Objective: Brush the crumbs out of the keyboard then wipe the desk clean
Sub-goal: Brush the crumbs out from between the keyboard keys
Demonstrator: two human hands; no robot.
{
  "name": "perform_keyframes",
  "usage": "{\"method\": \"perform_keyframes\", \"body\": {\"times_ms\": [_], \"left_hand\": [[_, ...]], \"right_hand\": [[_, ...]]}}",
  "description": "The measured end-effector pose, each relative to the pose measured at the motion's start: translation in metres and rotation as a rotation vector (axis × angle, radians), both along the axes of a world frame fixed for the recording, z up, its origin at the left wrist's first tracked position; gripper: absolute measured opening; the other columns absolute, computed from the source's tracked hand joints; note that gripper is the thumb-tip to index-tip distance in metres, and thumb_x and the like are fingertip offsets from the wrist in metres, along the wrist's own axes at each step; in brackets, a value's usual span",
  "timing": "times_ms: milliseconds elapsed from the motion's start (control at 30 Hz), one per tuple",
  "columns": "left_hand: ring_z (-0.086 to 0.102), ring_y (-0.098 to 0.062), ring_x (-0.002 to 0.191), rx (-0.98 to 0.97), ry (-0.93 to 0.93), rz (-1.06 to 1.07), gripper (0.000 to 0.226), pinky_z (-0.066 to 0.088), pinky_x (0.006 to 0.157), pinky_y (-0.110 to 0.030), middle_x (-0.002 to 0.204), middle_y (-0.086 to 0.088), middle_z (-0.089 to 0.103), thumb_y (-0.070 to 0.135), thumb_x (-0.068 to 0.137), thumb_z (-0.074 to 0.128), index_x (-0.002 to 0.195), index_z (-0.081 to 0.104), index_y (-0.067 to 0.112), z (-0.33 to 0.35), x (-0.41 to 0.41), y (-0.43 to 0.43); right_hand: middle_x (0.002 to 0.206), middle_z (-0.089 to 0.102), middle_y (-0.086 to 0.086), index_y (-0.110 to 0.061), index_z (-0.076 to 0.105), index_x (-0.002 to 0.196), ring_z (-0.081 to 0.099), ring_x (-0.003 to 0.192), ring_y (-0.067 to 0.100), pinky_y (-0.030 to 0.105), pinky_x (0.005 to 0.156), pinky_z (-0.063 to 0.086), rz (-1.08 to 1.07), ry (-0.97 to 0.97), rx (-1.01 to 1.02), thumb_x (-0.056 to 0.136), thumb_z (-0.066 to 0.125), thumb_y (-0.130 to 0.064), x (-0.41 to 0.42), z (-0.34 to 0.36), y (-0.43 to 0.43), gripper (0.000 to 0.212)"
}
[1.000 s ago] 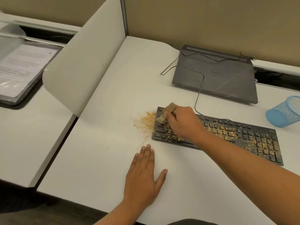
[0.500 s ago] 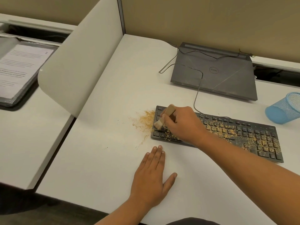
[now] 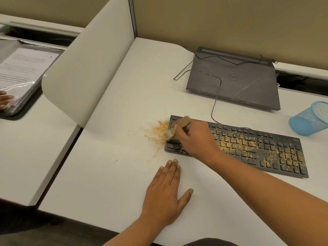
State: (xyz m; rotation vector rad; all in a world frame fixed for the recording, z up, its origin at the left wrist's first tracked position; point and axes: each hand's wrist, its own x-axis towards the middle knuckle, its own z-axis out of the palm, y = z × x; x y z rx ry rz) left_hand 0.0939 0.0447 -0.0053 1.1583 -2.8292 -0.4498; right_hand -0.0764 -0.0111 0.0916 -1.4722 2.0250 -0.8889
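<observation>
A black keyboard lies on the white desk, its keys strewn with tan crumbs. My right hand is shut on a small wooden-handled brush, whose pale bristles touch the keyboard's left edge. A pile of crumbs lies on the desk just left of the keyboard. My left hand rests flat on the desk in front of the keyboard, fingers apart, holding nothing.
A closed grey laptop sits behind the keyboard, with a thin cable looping to it. A blue mesh cup lies tipped at the right. A white divider panel stands left; papers lie on the neighbouring desk.
The brush has swept leftward and down to the keyboard's left edge. My left hand has slid slightly right and forward on the desk.
</observation>
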Motion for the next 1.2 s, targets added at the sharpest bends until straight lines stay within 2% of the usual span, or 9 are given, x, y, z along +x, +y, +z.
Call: {"method": "perform_keyframes", "body": {"times_ms": [100, 167, 267, 400, 533, 700, 900, 1033, 1200], "left_hand": [[0.031, -0.016, 0.145, 0.004, 0.01, -0.004, 0.071, 0.022, 0.113, -0.033, 0.155, -0.004, 0.036, 0.061, 0.099, 0.029, 0.145, 0.045, 0.011, 0.001, 0.0, 0.0], [0.032, -0.016, 0.144, 0.006, 0.011, -0.006, 0.07, 0.022, 0.113, -0.034, 0.155, -0.004, 0.036, 0.061, 0.099, 0.028, 0.145, 0.046, 0.011, 0.001, 0.001, 0.0], [0.031, -0.016, 0.144, 0.005, 0.024, -0.001, 0.07, 0.023, 0.113, -0.033, 0.155, -0.003, 0.036, 0.06, 0.1, 0.028, 0.146, 0.045, 0.011, 0.001, 0.002, 0.0], [0.029, -0.016, 0.145, -0.004, 0.073, 0.015, 0.069, 0.023, 0.114, -0.033, 0.156, -0.003, 0.035, 0.059, 0.1, 0.028, 0.146, 0.044, 0.01, 0.003, 0.011, -0.003], [0.025, -0.017, 0.147, -0.019, 0.036, 0.044, 0.072, 0.022, 0.115, -0.034, 0.157, -0.003, 0.032, 0.062, 0.1, 0.026, 0.147, 0.042, 0.01, 0.0, 0.025, -0.01], [0.022, -0.017, 0.148, -0.02, -0.012, 0.045, 0.073, 0.017, 0.117, -0.033, 0.159, -0.004, 0.028, 0.063, 0.099, 0.027, 0.149, 0.038, 0.01, -0.002, 0.026, -0.011], [0.019, -0.016, 0.149, -0.017, -0.021, 0.048, 0.073, 0.015, 0.117, -0.032, 0.16, -0.002, 0.026, 0.063, 0.099, 0.027, 0.151, 0.035, 0.012, -0.002, 0.026, -0.01], [0.021, -0.016, 0.148, -0.014, -0.012, 0.046, 0.074, 0.017, 0.116, -0.033, 0.159, -0.003, 0.027, 0.063, 0.099, 0.025, 0.15, 0.037, 0.011, -0.001, 0.026, -0.01], [0.023, -0.016, 0.148, -0.006, -0.003, 0.048, 0.073, 0.018, 0.116, -0.032, 0.159, -0.003, 0.028, 0.063, 0.099, 0.026, 0.149, 0.038, 0.011, 0.0, 0.026, -0.01]], "right_hand": [[0.065, 0.064, -0.002, -0.02, 0.069, 0.096, 0.05, 0.051, 0.009, 0.029, 0.052, 0.041, 0.211, 0.174, 0.12, 0.1, 0.047, -0.032, -0.005, 0.003, 0.005, 0.025], [0.065, 0.063, -0.001, -0.018, 0.068, 0.093, 0.05, 0.054, 0.01, 0.026, 0.051, 0.037, 0.277, 0.243, 0.16, 0.1, 0.048, -0.033, -0.008, 0.005, 0.008, 0.026], [0.062, 0.059, -0.006, -0.014, 0.065, 0.086, 0.049, 0.054, 0.009, 0.018, 0.048, 0.031, 0.239, 0.248, 0.085, 0.1, 0.048, -0.032, -0.017, 0.008, 0.013, 0.029], [0.064, 0.061, -0.006, -0.014, 0.067, 0.089, 0.05, 0.055, 0.009, 0.026, 0.053, 0.036, 0.236, 0.277, 0.121, 0.099, 0.05, -0.031, -0.025, 0.006, 0.027, 0.026], [0.056, 0.054, -0.026, -0.011, 0.073, 0.094, 0.054, 0.054, -0.004, 0.013, 0.052, 0.037, 0.148, 0.174, 0.096, 0.098, 0.055, -0.025, -0.036, 0.011, 0.035, 0.022], [0.076, 0.071, -0.007, -0.025, 0.073, 0.107, 0.054, 0.058, 0.003, 0.02, 0.057, 0.043, 0.214, 0.225, 0.165, 0.098, 0.057, -0.028, -0.037, 0.015, 0.045, 0.019], [0.1, 0.071, -0.017, -0.023, 0.074, 0.109, 0.057, 0.075, -0.002, 0.012, 0.069, 0.045, 0.259, 0.21, 0.208, 0.098, 0.057, -0.027, -0.036, 0.02, 0.049, 0.02], [0.102, 0.075, -0.007, -0.025, 0.074, 0.107, 0.066, 0.088, 0.013, 0.035, 0.079, 0.054, 0.241, 0.22, 0.2, 0.098, 0.057, -0.032, -0.036, 0.017, 0.047, 0.02], [0.088, 0.071, -0.002, -0.019, 0.069, 0.096, 0.062, 0.078, 0.016, 0.039, 0.074, 0.053, 0.264, 0.293, 0.256, 0.1, 0.051, -0.034, -0.037, 0.016, 0.034, 0.024]]}}
